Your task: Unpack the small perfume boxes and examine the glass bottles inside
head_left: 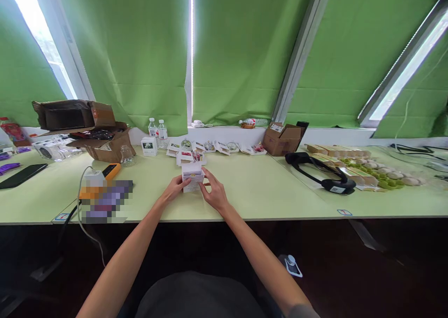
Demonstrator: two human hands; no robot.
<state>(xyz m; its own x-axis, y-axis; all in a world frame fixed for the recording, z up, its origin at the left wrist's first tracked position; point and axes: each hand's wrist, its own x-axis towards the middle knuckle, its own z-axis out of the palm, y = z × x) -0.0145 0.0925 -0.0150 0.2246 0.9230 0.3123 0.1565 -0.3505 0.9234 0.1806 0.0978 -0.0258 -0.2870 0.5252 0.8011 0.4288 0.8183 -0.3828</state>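
A small white box (192, 177) with its lid up stands on the pale green table (252, 192), straight in front of me. My left hand (174, 187) grips its left side with curled fingers. My right hand (214, 192) holds its right side, fingers closed round the front edge. Something small and dark lies inside the box; I cannot make out what. Just behind it sit several more small white open boxes (210, 147) in a row, each with a small ornament inside.
Open cardboard boxes (101, 143) at the back left, two water bottles (157, 130), another cardboard box (282, 138) at the back right. A black headset (322, 173) and rows of small packets (367, 168) lie to the right. A phone (23, 174) and orange device (105, 173) lie left.
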